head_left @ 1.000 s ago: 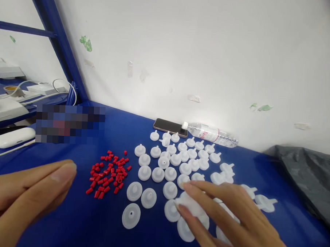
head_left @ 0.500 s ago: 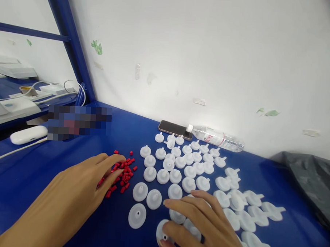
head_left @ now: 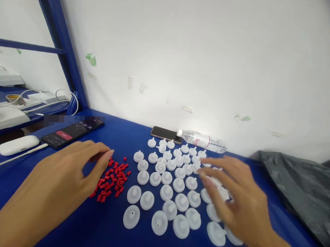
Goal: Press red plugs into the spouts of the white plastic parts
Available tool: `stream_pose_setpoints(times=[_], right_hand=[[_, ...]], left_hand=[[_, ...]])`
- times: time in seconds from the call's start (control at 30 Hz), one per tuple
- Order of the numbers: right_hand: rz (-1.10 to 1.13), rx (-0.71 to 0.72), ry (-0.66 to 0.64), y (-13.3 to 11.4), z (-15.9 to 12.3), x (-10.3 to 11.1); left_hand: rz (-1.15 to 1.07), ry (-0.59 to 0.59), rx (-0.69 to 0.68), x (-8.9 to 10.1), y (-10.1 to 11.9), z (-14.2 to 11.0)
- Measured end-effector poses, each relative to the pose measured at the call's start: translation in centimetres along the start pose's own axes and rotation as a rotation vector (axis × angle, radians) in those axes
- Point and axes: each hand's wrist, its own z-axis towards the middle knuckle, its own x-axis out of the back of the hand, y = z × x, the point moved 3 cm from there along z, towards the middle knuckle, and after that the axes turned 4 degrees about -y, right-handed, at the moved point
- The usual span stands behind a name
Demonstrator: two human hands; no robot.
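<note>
On the blue table, my left hand hovers over the left edge of a pile of small red caps. Its thumb and index fingertips come together in a pinch; anything between them is too small or hidden to make out. My right hand hangs above the right part of a spread of white plastic discs with short stems. Its fingers are apart, slightly blurred, and I see nothing held in them. Several discs lie partly hidden beneath that hand. A white disc with a centre hole rests in front, right of the caps.
At the back lie a dark phone and a clear plastic bottle by the wall. A phone showing a timer and a white case with a cable are at left. Grey plastic sheeting covers the right side.
My right hand has lifted off the front disc and moved right and up over the others. My left hand has risen off the red caps, its fingertips closing. The view has shifted slightly.
</note>
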Motion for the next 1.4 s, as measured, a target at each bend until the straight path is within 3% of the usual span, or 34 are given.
stream_pose_setpoints(times=[0.1, 0.23, 0.33, 0.47, 0.57, 0.77, 1.17, 1.4], right_hand=[[-0.138, -0.184, 0.028, 6.5, -0.3, 0.2], [-0.202, -0.455, 0.038, 14.3, -3.0, -0.7], [-0.209, -0.565, -0.005, 17.5, -5.9, -1.4], [-0.205, -0.627, -0.1, 19.7, -8.5, -1.7], [-0.214, -0.655, -0.155, 20.5, -9.3, -2.0], [-0.248, -0.696, -0.273, 20.3, -9.9, -3.5], [-0.256, -0.728, -0.514, 17.6, -8.0, -5.3], [-0.257, -0.749, -0.576, 15.0, -6.0, -6.0]], left_hand=[[-0.005, -0.003, -0.093, 0.0, 0.3, 4.1], [-0.031, -0.106, -0.166, -1.7, 0.7, 9.7], [-0.073, -0.191, -0.167, -4.4, 0.7, 12.3], [-0.167, -0.277, -0.147, -8.2, -0.1, 13.2], [-0.225, -0.309, -0.127, -9.7, -1.2, 12.8], [-0.282, -0.318, -0.096, -10.5, -2.4, 12.4], [-0.235, -0.337, -0.092, -11.5, -2.5, 12.7], [-0.228, -0.306, -0.11, -11.2, -2.1, 12.6]])
